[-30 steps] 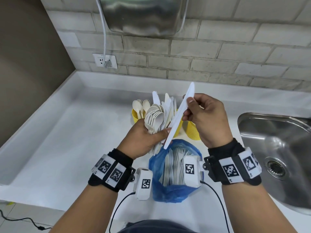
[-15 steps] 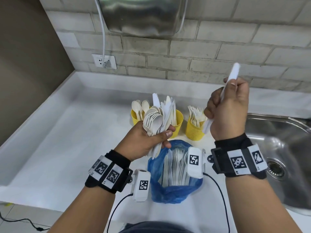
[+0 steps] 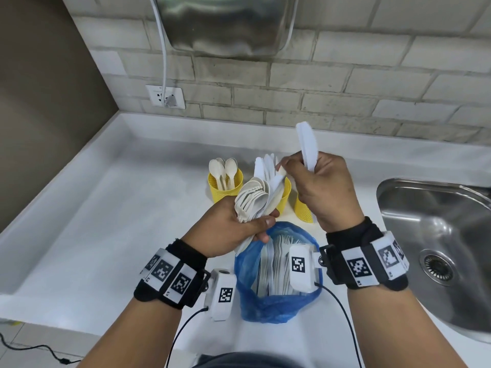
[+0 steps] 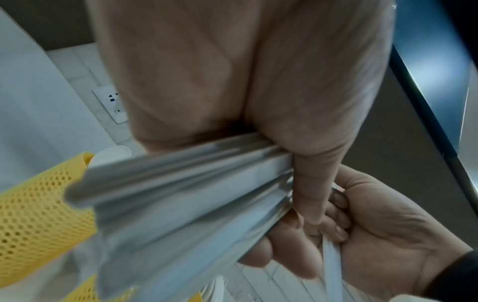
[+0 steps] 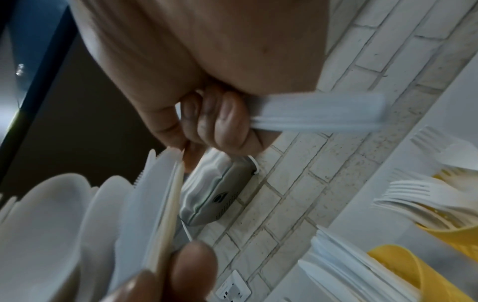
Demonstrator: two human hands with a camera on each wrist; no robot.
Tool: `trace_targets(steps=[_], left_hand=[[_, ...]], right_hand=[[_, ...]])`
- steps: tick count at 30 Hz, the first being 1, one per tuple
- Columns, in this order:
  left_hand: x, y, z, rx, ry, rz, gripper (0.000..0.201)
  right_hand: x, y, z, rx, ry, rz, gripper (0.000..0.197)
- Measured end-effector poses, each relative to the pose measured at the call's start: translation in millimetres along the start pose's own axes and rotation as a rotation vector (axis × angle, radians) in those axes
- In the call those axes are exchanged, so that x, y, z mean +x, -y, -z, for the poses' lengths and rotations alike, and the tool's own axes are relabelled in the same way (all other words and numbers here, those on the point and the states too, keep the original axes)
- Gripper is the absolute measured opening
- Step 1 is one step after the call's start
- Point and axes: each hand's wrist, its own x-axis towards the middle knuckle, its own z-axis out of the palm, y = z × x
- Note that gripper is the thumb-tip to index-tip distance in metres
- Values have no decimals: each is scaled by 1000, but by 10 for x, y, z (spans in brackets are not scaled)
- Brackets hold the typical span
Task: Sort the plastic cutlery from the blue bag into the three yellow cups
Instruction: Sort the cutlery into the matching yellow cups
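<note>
We are gripping a mixed bunch of white plastic cutlery [image 3: 255, 203] in our left hand [image 3: 228, 229]; our right hand [image 3: 321, 192], at 1 o'clock, is clutching one white plastic knife [image 3: 307, 147]. Three yellow mesh cups [image 3: 225, 188] are standing beyond one blue plastic bag [image 3: 276, 309].

- We see a white stone countertop [image 3: 87, 235] running back to a wall of pale grey brick tiles [image 3: 332, 83].
- A brushed steel wall-mounted appliance [image 3: 225, 25] hangs above; beside it a white cable [image 3: 165, 62] drops to a white wall socket [image 3: 165, 96].
- At right, a stainless steel sink [image 3: 438, 229] shows its round drain [image 3: 437, 266].
- A black cord [image 3: 32, 349] trails over the tiled floor at lower left.
</note>
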Motion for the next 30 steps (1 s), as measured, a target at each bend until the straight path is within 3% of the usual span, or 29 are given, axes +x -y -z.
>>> trace_targets(steps=[4,9,11,17,22,25,30], left_hand=[[-23,19,0,8,-19,7,17],[-16,9,-39,16,-77,17,14],[-6,4,-53,9,-96,15,14],[-26,-17,-48,34,-101,45,13],[10,-11,-73,40,-120,44,10],[28,8,-92,43,-108,49,8],[24,16,-122,2,-110,53,12]], right_hand=[[45,-14,60,132,-144,9,23],[21,-107,55,140,70,-66,42],[-20,-116,13,145,142,-105,33],[23,-89,-2,446,-40,-166,27],[-2,-157,-11,379,109,-129,24],[15,-151,5,454,-10,-127,28],[116,-144,187,784,-271,-199,34]])
